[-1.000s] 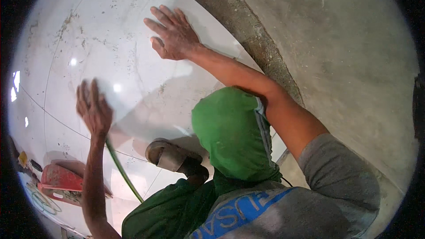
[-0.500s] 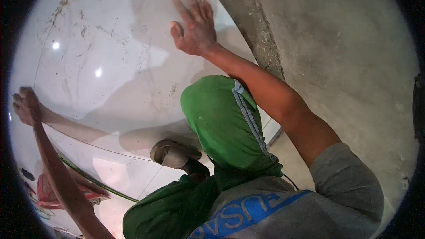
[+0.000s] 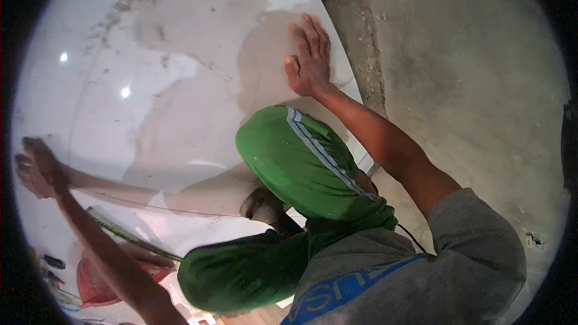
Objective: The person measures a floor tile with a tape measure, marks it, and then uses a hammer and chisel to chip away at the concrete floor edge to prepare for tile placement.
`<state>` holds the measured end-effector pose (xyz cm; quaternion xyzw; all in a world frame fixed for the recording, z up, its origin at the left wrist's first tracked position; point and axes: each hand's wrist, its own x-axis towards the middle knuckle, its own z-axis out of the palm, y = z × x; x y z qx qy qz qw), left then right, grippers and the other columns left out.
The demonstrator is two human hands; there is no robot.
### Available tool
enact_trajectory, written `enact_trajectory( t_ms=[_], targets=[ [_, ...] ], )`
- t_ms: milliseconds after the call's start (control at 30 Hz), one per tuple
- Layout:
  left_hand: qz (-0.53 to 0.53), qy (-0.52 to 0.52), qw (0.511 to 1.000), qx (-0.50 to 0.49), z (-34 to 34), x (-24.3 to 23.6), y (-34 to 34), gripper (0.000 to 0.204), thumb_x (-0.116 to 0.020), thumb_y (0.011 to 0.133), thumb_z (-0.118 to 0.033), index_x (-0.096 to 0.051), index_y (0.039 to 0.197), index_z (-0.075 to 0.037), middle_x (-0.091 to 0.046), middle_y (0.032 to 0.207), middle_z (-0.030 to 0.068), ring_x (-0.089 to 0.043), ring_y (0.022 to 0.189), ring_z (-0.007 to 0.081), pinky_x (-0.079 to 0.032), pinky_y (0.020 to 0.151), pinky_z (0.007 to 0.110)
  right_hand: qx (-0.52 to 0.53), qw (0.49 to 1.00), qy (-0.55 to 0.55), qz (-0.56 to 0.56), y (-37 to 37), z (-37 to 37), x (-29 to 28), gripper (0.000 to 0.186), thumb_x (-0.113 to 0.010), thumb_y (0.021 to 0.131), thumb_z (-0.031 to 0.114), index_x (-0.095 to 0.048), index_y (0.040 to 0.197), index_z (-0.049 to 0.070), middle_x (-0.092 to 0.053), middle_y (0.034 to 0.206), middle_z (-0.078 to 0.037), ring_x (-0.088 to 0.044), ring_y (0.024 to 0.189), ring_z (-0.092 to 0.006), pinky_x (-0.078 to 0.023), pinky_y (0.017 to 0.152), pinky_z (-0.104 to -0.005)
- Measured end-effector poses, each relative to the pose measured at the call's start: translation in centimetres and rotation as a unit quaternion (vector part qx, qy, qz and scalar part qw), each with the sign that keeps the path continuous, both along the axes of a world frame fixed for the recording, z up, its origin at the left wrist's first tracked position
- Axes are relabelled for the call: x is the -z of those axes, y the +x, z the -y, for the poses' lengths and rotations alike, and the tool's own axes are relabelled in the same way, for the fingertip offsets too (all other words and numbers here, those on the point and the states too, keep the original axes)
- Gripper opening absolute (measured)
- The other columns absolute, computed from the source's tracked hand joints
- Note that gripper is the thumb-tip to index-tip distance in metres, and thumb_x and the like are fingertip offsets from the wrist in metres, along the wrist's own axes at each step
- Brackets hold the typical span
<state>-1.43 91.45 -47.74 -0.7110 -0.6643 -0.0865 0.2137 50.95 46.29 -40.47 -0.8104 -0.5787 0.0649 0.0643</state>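
My right hand lies palm down with fingers spread on a large white floor tile, close to its far right edge. It holds nothing. At the far left, my left hand rests on the white tiled surface beside a thin joint line. Its fingers look apart and nothing shows in them, though they are somewhat blurred. Dirt smears mark the tile's upper part. My green-clad knee is bent between my arms, with a brown slipper on the foot beside it.
A rough strip of grit runs along the tile edge, and grey concrete spreads to the right. By my left forearm are a red container or bag, a long green-edged strip and a small dark object.
My right hand sits farther right and closer to the tile edge, still flat. My left hand appears slightly lower in the view. My knees have shifted, and the view has moved a little.
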Motion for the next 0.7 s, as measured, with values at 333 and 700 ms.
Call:
enact_trajectory(
  t_ms=[333, 700],
  targets=[
    [0.141, -0.073, 0.979, -0.124, 2.6, -7.6, 7.9, 0.066, -0.05, 0.103, -0.044, -0.052, 0.148, 0.003, -0.045, 0.156, 0.0283, -0.039, 0.148, 0.0408, -0.031, 0.122, 0.052, 0.034, 0.997, 0.062, 0.003, -1.5, 0.1, 0.0, 0.073, -0.043, 0.104, 0.064, -0.046, 0.151, 0.008, -0.043, 0.156, -0.025, -0.035, 0.147, -0.0489, -0.024, 0.119, -0.0648],
    [0.132, -0.073, 0.981, -0.118, 0.5, -7.6, 7.3, 0.072, -0.045, 0.105, -0.054, -0.05, 0.147, 0.004, -0.048, 0.151, 0.0256, -0.04, 0.146, 0.0396, -0.039, 0.114, 0.054, 0.227, 0.953, -0.167, -0.111, -2.3, -6.1, -2.1, 0.074, -0.05, 0.104, 0.051, -0.029, 0.164, 0.013, -0.016, 0.169, -0.026, -0.02, 0.156, -0.0456, -0.023, 0.126, -0.054]
  ],
)
